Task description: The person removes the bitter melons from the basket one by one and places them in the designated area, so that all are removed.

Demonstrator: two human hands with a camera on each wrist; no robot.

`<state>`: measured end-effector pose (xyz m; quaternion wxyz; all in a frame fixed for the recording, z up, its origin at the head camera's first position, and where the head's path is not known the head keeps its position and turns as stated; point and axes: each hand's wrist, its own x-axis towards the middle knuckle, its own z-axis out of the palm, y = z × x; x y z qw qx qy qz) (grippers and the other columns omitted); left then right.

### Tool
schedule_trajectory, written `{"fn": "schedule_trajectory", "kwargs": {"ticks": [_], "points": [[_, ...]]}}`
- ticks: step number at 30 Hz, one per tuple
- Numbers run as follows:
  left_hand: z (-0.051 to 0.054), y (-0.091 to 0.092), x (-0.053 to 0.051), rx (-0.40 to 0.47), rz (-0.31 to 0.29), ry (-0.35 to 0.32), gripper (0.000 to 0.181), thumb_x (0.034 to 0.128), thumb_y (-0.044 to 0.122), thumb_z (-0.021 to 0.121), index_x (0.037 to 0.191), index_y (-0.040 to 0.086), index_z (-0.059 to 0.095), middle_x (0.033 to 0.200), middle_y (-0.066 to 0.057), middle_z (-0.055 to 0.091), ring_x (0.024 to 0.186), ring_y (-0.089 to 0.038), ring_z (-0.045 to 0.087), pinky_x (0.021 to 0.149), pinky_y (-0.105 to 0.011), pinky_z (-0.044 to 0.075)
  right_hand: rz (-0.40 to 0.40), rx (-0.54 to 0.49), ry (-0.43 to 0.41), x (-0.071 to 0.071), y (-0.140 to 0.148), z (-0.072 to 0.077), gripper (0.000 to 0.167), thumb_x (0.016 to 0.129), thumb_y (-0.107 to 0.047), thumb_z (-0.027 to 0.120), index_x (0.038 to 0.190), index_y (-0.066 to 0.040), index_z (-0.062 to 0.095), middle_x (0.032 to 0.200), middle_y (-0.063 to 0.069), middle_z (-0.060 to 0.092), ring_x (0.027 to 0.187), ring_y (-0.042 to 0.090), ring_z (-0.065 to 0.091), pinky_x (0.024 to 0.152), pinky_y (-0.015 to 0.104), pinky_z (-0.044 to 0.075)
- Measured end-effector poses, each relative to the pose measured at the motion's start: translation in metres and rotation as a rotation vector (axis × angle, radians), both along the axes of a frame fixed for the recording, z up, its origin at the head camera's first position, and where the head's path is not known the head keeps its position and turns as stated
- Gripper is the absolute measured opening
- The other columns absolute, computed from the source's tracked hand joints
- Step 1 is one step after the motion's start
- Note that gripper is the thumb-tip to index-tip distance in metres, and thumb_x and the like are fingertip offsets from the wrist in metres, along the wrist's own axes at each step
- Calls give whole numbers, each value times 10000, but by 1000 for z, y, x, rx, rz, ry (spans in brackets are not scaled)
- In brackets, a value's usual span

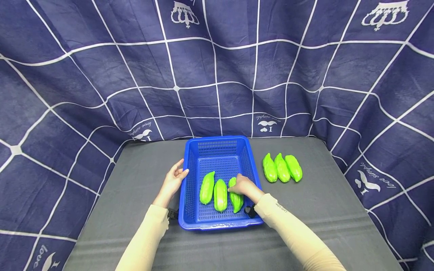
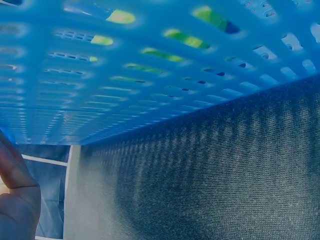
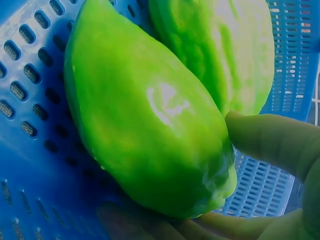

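Note:
A blue perforated basket holds three green vegetables side by side. My right hand grips the rightmost vegetable inside it; in the right wrist view the thumb is on one side of that vegetable and the fingers curl beneath its end, with a second vegetable just beyond. The middle vegetable and the left one lie on the basket floor. At the basket's left side, my left hand has its fingers loosely spread by the outer wall, which fills the top of the left wrist view.
Three more green vegetables lie close together on the grey table, right of the basket. A blue curtain with white lines hangs behind the table and along both sides.

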<state>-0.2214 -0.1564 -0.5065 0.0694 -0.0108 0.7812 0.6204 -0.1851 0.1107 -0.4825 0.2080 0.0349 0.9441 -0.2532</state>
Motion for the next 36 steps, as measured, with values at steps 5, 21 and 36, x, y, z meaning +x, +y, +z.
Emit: {"fn": "schedule_trajectory", "kwargs": {"ticks": [5, 21, 36], "points": [[-1, 0, 0, -4, -1, -2, 592, 992, 131, 588, 1529, 100, 343, 1208, -279, 628, 863, -109, 647, 749, -201, 501, -10, -5, 22, 1, 0, -2, 754, 823, -226, 780, 1339, 182, 410, 1267, 319, 578, 1216, 418, 560, 1039, 470, 450], [-3, 0, 0, -25, 8, 2, 585, 1000, 157, 579, 1533, 113, 341, 1234, -278, 623, 854, -89, 640, 756, -204, 497, -175, -202, 299, -2, 6, 2, 657, 786, -220, 789, 1294, 83, 502, 1159, 267, 659, 1076, 391, 636, 923, 490, 508], [-4, -1, -2, -19, 7, -14, 586, 1001, 166, 579, 1535, 128, 340, 1256, -272, 613, 851, -66, 626, 760, -201, 493, -293, -426, 490, 4, 21, 48, 676, 837, -175, 767, 1409, 6, 455, 1312, 267, 592, 1135, 393, 636, 906, 477, 533]]}}
